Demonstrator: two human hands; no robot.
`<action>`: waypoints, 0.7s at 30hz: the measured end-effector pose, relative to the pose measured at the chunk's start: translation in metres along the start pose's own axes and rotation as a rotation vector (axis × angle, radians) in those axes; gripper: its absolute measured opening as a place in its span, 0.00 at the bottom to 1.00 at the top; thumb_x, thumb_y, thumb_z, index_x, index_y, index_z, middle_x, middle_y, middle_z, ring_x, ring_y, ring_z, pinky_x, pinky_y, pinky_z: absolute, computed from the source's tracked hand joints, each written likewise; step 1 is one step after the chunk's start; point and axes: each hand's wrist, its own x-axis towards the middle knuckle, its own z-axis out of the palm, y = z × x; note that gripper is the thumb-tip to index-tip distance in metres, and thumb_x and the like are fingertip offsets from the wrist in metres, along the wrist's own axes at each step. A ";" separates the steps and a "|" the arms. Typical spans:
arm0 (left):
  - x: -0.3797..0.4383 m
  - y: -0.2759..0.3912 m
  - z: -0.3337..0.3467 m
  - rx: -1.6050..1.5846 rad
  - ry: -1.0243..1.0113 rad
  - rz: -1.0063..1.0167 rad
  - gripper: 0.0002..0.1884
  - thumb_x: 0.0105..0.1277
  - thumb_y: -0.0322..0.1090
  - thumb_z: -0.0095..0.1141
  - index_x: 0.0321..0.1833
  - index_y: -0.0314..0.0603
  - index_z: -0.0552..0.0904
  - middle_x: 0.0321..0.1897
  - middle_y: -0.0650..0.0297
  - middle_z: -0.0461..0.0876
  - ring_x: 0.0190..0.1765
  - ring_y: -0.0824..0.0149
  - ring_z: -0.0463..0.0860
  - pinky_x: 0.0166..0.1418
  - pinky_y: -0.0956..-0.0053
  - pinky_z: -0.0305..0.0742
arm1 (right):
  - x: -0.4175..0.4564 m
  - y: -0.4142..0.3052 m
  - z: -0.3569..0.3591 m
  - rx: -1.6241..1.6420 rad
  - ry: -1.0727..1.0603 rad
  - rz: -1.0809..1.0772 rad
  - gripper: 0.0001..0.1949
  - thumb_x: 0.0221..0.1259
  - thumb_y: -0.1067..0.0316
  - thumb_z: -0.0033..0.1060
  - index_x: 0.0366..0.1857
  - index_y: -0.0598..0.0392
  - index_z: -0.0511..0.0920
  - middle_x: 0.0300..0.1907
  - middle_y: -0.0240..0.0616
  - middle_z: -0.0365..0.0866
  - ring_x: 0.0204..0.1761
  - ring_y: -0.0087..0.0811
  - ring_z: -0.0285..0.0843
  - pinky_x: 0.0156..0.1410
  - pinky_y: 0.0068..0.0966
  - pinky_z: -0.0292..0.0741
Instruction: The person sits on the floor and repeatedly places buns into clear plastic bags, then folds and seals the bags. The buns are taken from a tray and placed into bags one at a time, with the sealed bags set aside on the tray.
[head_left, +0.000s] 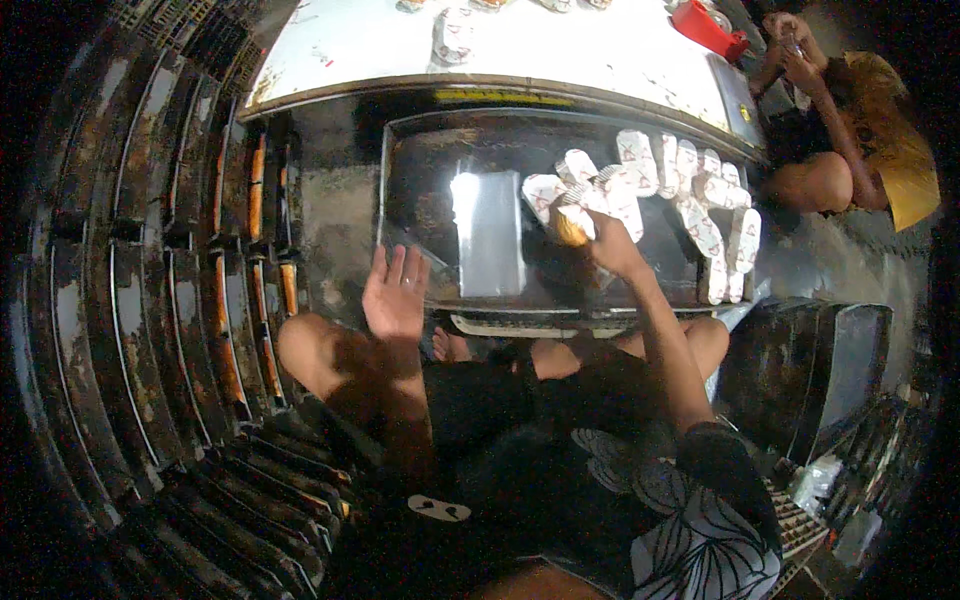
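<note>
My right hand (619, 244) grips a golden-brown bun (573, 227) with white paper around part of it. It is over the middle of a large dark metal baking tray (420, 157). Just beyond my fingers lies a loose heap of oblong white printed paper wrappers (579, 166); what they contain is hard to see. Further wrapped pieces (742, 240) lie along the tray's right side. Left of the bun rests a flat, shiny stack of clear plastic sheets or bags (491, 232). My left hand (397, 292) is raised palm up near the tray's front left corner, fingers apart, holding nothing.
Beyond the tray stands a white-topped table (375, 52) with wrapped pieces and a red tape dispenser (709, 30). Another person (862, 142) sits at the right. Stacked dark trays (142, 285), some holding browned bread (257, 187), rise at left. A dark bin-like container (810, 375) stands at right.
</note>
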 end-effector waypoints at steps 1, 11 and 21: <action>-0.001 -0.001 0.006 -0.022 0.004 -0.026 0.19 0.66 0.37 0.48 0.59 0.42 0.70 0.52 0.53 0.71 0.60 0.48 0.69 0.64 0.51 0.67 | 0.003 -0.005 -0.010 0.174 -0.148 0.144 0.24 0.43 0.77 0.51 0.51 0.64 0.73 0.44 0.56 0.78 0.47 0.39 0.77 0.50 0.34 0.73; -0.014 -0.033 0.036 -0.239 -0.027 -0.042 0.22 0.65 0.36 0.47 0.61 0.39 0.64 0.54 0.50 0.72 0.61 0.45 0.68 0.65 0.47 0.63 | -0.053 -0.123 -0.001 0.683 -0.154 -0.032 0.14 0.54 0.70 0.46 0.44 0.60 0.76 0.40 0.43 0.81 0.42 0.41 0.80 0.53 0.34 0.74; -0.052 -0.059 0.053 0.383 -0.326 0.143 0.35 0.66 0.30 0.47 0.73 0.47 0.44 0.57 0.50 0.71 0.56 0.50 0.74 0.58 0.56 0.73 | -0.083 -0.154 0.020 0.363 0.026 -0.102 0.24 0.62 0.50 0.48 0.51 0.62 0.71 0.40 0.60 0.75 0.44 0.59 0.74 0.49 0.43 0.71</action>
